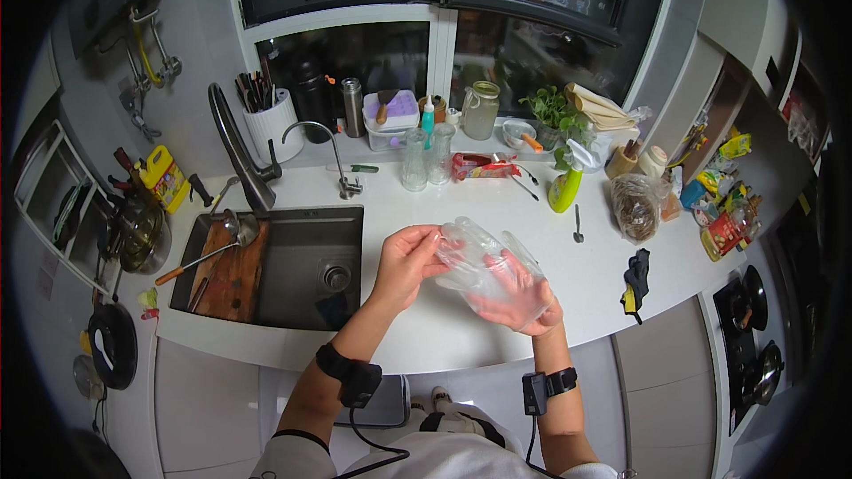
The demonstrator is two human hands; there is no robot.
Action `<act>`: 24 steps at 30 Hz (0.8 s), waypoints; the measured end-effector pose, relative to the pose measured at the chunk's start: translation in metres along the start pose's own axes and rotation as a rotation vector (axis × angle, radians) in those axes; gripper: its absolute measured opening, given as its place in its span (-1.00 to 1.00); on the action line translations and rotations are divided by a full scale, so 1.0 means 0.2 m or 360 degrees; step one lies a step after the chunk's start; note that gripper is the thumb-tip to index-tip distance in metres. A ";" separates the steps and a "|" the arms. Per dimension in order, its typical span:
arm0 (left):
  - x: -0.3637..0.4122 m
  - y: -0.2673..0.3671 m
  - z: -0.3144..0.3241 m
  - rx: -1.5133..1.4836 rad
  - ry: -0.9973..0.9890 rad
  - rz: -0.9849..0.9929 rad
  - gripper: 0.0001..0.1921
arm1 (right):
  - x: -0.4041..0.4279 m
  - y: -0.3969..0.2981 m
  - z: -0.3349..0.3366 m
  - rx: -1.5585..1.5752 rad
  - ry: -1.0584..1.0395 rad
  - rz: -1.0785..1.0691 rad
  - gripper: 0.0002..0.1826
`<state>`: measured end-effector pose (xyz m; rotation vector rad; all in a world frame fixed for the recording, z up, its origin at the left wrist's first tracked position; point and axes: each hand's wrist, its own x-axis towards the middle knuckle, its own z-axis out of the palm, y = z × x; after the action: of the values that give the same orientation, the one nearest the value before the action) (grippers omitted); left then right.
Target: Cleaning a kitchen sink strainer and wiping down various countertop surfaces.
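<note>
A clear plastic disposable glove [476, 259] is stretched between my two hands above the white countertop. My left hand [407, 265] pinches its edge between thumb and fingers. My right hand [516, 296] lies behind or inside the clear plastic, its fingers showing through; which of the two I cannot tell. The thumb of that hand bends at the plastic's lower right edge. Left of my hands is the dark sink [293, 279], holding a wooden cutting board [229, 279] and a ladle with a wooden handle [247, 231].
Behind my hands stand two clear glasses [415, 163], a red snack packet [486, 167] and a green spray bottle [566, 185]. To the right lie a small spoon [578, 226], a black and yellow glove [636, 279] and a bagged brown item [636, 213]. Two faucets rise behind the sink.
</note>
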<state>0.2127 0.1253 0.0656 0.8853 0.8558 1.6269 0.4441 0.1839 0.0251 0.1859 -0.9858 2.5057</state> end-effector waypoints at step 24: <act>-0.07 -0.52 0.07 0.1577 -0.0414 0.0115 -0.73 | 0.16 0.38 -0.16 -0.0196 0.1595 -0.0248 -0.60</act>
<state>0.2731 0.1343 -0.0203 1.7692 1.4732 1.0464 0.3831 0.1681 -0.0361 -0.9021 -0.6323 1.9554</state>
